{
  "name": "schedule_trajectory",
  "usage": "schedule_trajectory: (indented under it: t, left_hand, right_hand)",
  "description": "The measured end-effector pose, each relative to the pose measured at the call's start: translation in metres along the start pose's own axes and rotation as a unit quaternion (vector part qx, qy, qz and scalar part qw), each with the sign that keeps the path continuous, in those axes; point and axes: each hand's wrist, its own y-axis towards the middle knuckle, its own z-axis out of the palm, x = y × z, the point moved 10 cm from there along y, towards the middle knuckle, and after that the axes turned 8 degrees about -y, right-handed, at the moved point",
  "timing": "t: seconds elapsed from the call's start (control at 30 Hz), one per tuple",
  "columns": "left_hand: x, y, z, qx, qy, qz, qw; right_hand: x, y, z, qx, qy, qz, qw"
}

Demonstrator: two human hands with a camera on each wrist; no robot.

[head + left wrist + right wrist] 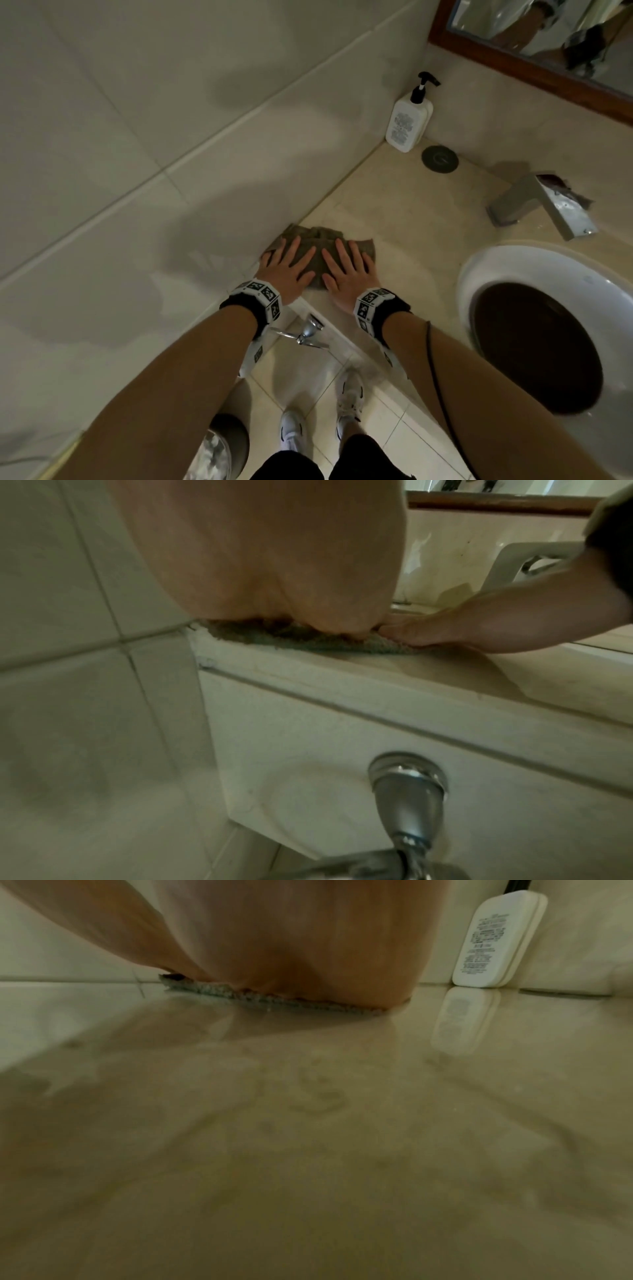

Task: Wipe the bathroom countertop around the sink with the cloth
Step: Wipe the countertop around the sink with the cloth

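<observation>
A grey-brown cloth (pixel 320 240) lies flat on the beige countertop (pixel 404 212), close to the tiled left wall. My left hand (pixel 289 265) presses on its left part with straight, spread fingers. Beside it my right hand (pixel 344 267) lies flat on the cloth's right part. In the left wrist view the cloth (pixel 308 639) shows as a thin edge under my palm at the counter's corner. The right wrist view shows the cloth (pixel 274 999) under my palm, low over the counter (pixel 308 1123). The white sink (pixel 507 270) with a dark basin sits to the right.
A white pump bottle (pixel 409 118) stands in the back corner, beside a round dark cap (pixel 440 159). A square metal tap (pixel 544 209) stands behind the sink. A mirror (pixel 548 34) hangs above. A chrome fitting (pixel 306 334) juts from the cabinet front below the counter edge.
</observation>
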Motion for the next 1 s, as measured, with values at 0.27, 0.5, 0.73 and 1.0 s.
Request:
schedule_trajectory:
  t: [0.27, 0.5, 0.73, 1.0]
  left_hand:
    - [-0.018, -0.023, 0.012, 0.009, 0.024, 0.022, 0.999]
    - [-0.072, -0.016, 0.016, 0.014, 0.035, 0.063, 0.997]
    - [-0.136, 0.016, 0.014, 0.022, 0.045, 0.093, 0.994]
    - [-0.182, 0.076, -0.007, 0.035, 0.054, 0.104, 0.992]
  right_hand:
    - [0.003, -0.037, 0.015, -0.009, 0.013, 0.022, 1.000]
    - [-0.039, -0.071, 0.024, -0.014, 0.028, 0.066, 0.997]
    - [-0.106, -0.075, 0.031, 0.002, 0.049, 0.101, 0.994]
    - [-0.170, -0.045, 0.022, -0.016, 0.056, 0.106, 0.993]
